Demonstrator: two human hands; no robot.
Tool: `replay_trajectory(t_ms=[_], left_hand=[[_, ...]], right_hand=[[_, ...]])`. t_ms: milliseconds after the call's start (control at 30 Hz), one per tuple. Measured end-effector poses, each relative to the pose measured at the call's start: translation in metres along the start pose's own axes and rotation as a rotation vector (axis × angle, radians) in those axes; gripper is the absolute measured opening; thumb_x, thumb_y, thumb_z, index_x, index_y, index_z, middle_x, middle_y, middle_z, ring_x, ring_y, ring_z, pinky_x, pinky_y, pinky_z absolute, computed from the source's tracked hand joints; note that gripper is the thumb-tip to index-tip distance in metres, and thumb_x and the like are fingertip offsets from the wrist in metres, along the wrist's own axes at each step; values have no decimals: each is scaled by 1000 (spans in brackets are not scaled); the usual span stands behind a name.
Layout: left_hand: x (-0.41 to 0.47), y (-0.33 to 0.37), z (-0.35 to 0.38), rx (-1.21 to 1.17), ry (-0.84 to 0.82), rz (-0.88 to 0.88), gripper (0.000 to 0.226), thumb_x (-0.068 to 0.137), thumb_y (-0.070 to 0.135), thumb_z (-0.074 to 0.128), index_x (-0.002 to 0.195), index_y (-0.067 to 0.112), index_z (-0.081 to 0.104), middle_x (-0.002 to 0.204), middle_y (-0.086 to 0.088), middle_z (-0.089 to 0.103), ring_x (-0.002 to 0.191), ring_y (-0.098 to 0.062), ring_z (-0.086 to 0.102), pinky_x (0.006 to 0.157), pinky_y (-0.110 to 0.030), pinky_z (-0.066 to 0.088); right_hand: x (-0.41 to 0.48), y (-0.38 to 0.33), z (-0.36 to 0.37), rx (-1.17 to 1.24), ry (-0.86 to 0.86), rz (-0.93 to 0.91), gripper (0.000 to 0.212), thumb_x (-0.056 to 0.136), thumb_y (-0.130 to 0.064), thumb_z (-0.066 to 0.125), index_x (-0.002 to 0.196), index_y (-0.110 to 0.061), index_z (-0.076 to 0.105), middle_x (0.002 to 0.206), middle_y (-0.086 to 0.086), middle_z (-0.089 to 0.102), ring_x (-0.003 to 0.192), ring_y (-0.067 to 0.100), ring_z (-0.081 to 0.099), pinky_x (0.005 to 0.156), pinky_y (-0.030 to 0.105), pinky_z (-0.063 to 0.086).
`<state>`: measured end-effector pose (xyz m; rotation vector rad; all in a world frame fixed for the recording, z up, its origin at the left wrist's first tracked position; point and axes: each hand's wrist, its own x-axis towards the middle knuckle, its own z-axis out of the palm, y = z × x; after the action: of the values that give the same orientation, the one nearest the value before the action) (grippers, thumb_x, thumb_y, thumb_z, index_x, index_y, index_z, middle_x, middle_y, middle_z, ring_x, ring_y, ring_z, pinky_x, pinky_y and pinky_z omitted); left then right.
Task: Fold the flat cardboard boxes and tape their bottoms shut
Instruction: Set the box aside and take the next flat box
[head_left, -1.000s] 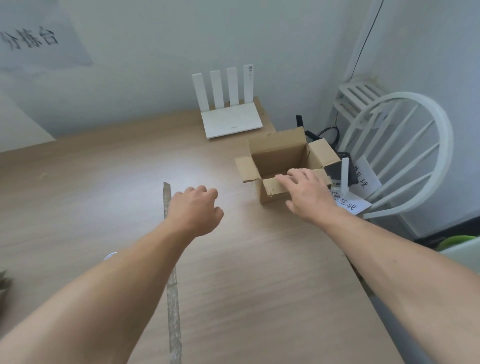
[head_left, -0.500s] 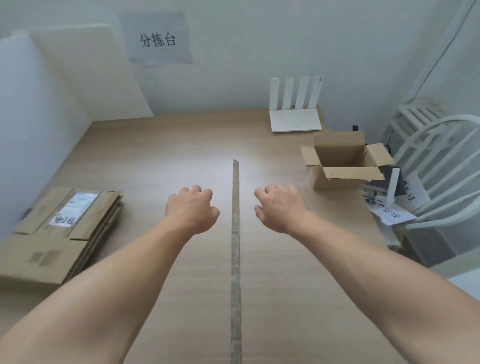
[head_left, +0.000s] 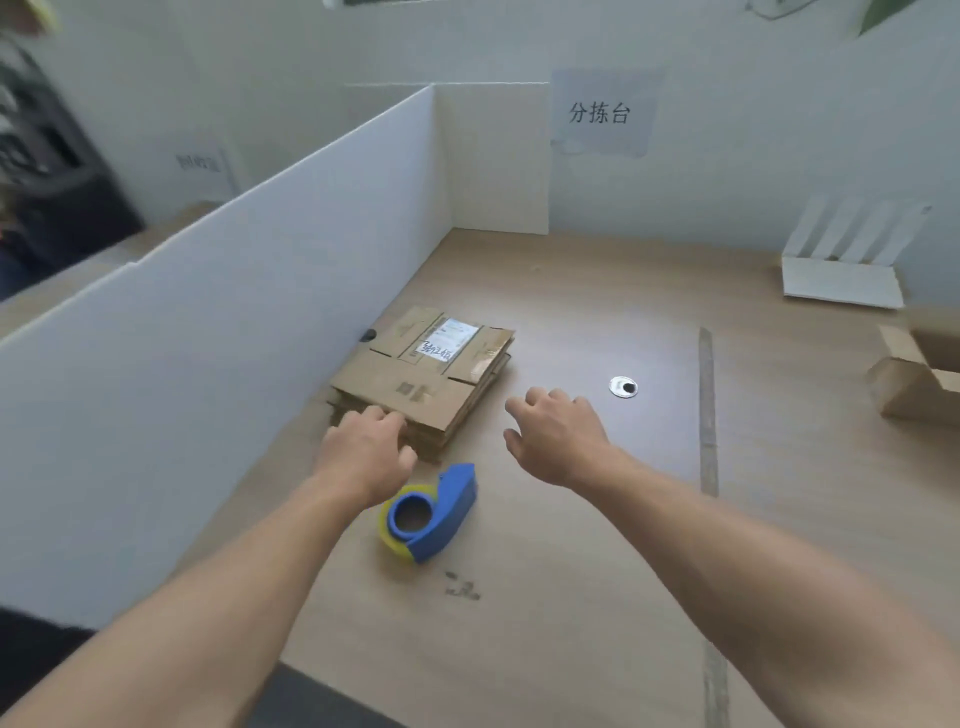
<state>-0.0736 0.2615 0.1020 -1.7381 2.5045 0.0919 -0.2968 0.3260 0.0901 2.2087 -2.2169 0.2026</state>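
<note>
- Fingertips (head_left: 384, 417) of my left hand (head_left: 363, 457): bent, on near-left corner of the flat box stack (head_left: 421, 384); can't tell if they grip it.
- Right hand (head_left: 556, 431): fingers loosely curled, holding nothing, over table (head_left: 571, 597) just right of the stack.
- Tape dispenser (head_left: 431, 512): beside my left wrist, stack's near side.
- Folded box (head_left: 909, 384): far right, well apart from both hands.

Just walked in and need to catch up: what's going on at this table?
A person stretches both hands toward a stack of flat boxes by the divider. The left hand is at its near corner; the right hand hovers open beside it, holding nothing. A tape dispenser lies on the table, and one folded box stands open at the right.
</note>
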Motion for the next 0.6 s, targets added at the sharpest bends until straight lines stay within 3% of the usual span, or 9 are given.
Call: replay_trajectory(t_ms=[67,167,333,467,600], left_hand=[[-4,-31,2,-10,-1,-20,42,94,40,44,132,25,52,131,0,52,121,-24,47,100,-38,41],[2,-60,7,-22,13,-22,43,95,39,43,134,25,51,133,0,52,123,-23,45,102,-37,40],[31,-83,21,-33,-31,-8,44,95,38,41,136,25,50,135,0,51,123,-23,44,102,-36,38],[74,-102,35,-59,-56,-36,42,95,37,43,133,24,51,133,-1,53,121,-25,47,101,-37,40],[111,-118,43,-59,-62,-18,40,96,36,42,133,23,51,131,-1,54,121,-24,47,98,-38,41]], right_hand=[[5,-28,4,0,45,-52,17,97,-31,45,103,-17,52,100,4,55,88,30,52,70,35,29],[19,-55,11,-33,61,-105,7,92,-24,53,90,-18,51,86,3,54,69,27,38,64,34,28],[57,-71,31,-67,-19,-114,19,98,-31,40,102,-18,52,100,4,55,83,27,46,70,35,30],[95,-76,57,5,-99,-81,25,100,-36,38,113,-19,50,107,3,54,99,28,52,73,35,31],[129,-80,81,31,-178,-48,32,99,-40,39,121,-19,50,114,4,54,103,27,50,74,36,36]])
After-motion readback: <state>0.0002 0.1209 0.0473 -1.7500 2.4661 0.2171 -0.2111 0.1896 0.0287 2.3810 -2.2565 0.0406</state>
